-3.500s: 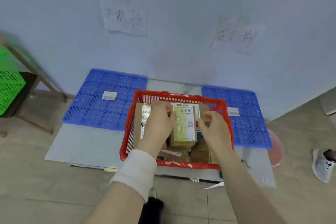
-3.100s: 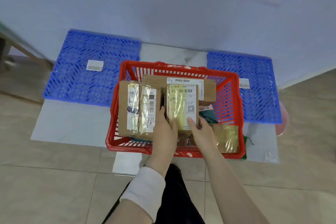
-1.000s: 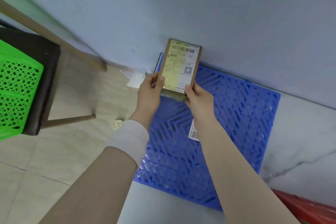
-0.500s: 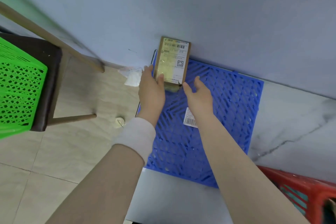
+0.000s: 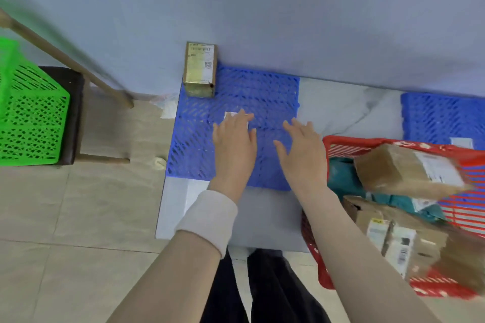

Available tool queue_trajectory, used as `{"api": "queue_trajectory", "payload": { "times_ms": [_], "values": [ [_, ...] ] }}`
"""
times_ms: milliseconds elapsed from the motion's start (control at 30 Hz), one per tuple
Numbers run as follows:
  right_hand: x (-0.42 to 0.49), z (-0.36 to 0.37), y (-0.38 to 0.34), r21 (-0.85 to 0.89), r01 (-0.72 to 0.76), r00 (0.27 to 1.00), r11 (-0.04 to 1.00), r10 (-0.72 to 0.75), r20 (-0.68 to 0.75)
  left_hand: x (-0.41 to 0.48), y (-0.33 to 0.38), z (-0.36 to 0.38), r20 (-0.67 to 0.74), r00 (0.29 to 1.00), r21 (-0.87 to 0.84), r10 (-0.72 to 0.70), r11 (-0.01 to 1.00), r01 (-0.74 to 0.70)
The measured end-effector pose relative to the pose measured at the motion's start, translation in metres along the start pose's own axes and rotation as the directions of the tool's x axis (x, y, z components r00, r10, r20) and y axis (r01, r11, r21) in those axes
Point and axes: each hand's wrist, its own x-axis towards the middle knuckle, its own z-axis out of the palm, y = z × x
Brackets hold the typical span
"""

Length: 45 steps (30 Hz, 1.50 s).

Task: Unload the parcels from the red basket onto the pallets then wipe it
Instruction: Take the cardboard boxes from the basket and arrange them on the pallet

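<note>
Head view: a taped cardboard parcel (image 5: 200, 69) with a printed label and a square code on its top face stands at the far left corner of the left blue pallet (image 5: 265, 92), its back against the pale wall (image 5: 262, 21). Nothing touches it. Both hands are above the middle of this pallet, well apart from the parcel, palms down and fingers spread, holding nothing. The left hand (image 5: 235, 143) has a pale cuff (image 5: 210, 217) at the wrist and partly covers a white sticker (image 5: 231, 115) on the pallet grid. The right hand (image 5: 301, 149) is just beside the near left corner of the red basket (image 5: 341, 145).

The red basket sits at the right, cut by the frame edge. It holds several brown cardboard parcels (image 5: 404, 173) with white labels, piled over teal soft packages (image 5: 341, 173); the pictures blur here, so their number cannot be told. A second blue pallet (image 5: 441, 115) lies beyond the basket at the far right, with a grey marble-patterned strip (image 5: 346, 105) between the two pallets.

At the left, a green plastic crate (image 5: 29, 115) rests on a dark stool (image 5: 74, 113) with wooden legs, standing on the beige tiled floor (image 5: 78, 217). Dark trouser legs (image 5: 262, 288) show at the bottom between the forearms.
</note>
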Motion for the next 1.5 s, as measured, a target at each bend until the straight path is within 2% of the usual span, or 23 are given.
{"api": "queue_trajectory", "payload": {
  "times_ms": [100, 167, 267, 333, 467, 567, 667, 800, 1000, 1167, 1300, 1500],
  "values": [
    [-0.037, -0.018, 0.038, -0.094, 0.023, 0.999, 0.995, -0.025, -0.020, -0.044, 0.031, 0.016, 0.000, 0.997, 0.105, 0.073, 0.992, -0.073],
    [-0.058, -0.027, 0.066, -0.061, 0.057, 0.997, 0.997, -0.060, -0.054, -0.073, 0.049, 0.036, 0.007, 0.997, 0.150, 0.079, 0.985, -0.079],
    [-0.088, -0.040, 0.112, -0.013, 0.093, 0.989, 0.996, -0.094, -0.111, -0.114, 0.079, 0.066, 0.016, 0.999, 0.096, 0.052, 0.994, -0.053],
    [-0.109, -0.048, 0.141, 0.106, 0.053, 0.987, 0.993, -0.036, -0.157, -0.138, 0.097, 0.080, 0.027, 0.998, 0.049, 0.051, 0.997, -0.053],
    [-0.143, -0.055, 0.194, 0.335, -0.111, 0.965, 0.936, 0.182, -0.189, -0.170, 0.117, 0.098, 0.012, 0.999, -0.080, 0.047, 0.996, -0.046],
    [-0.161, -0.046, 0.225, 0.432, -0.230, 0.939, 0.872, 0.315, -0.137, -0.191, 0.118, 0.114, 0.070, 0.995, -0.240, -0.074, 0.967, 0.089],
    [-0.175, -0.034, 0.246, 0.522, -0.324, 0.921, 0.789, 0.389, -0.016, -0.206, 0.112, 0.129, 0.101, 0.985, -0.311, -0.139, 0.936, 0.164],
    [-0.185, -0.020, 0.262, 0.539, -0.376, 0.925, 0.754, 0.344, 0.165, -0.226, 0.106, 0.141, 0.099, 0.963, -0.358, -0.250, 0.894, 0.269],
    [-0.177, -0.005, 0.272, 0.555, -0.372, 0.926, 0.744, 0.254, 0.280, -0.241, 0.105, 0.169, 0.092, 0.912, -0.360, -0.399, 0.841, 0.404],
    [-0.177, -0.010, 0.269, 0.577, -0.335, 0.941, 0.745, 0.234, 0.244, -0.243, 0.109, 0.174, 0.056, 0.903, -0.381, -0.425, 0.827, 0.413],
    [-0.182, -0.028, 0.265, 0.641, -0.291, 0.957, 0.710, 0.219, 0.191, -0.238, 0.120, 0.161, -0.009, 0.931, -0.413, -0.364, 0.850, 0.328],
    [-0.165, -0.068, 0.232, 0.756, -0.165, 0.982, 0.633, 0.180, 0.064, -0.211, 0.142, 0.119, -0.096, 0.953, -0.522, -0.286, 0.830, 0.196]
  ]
}}
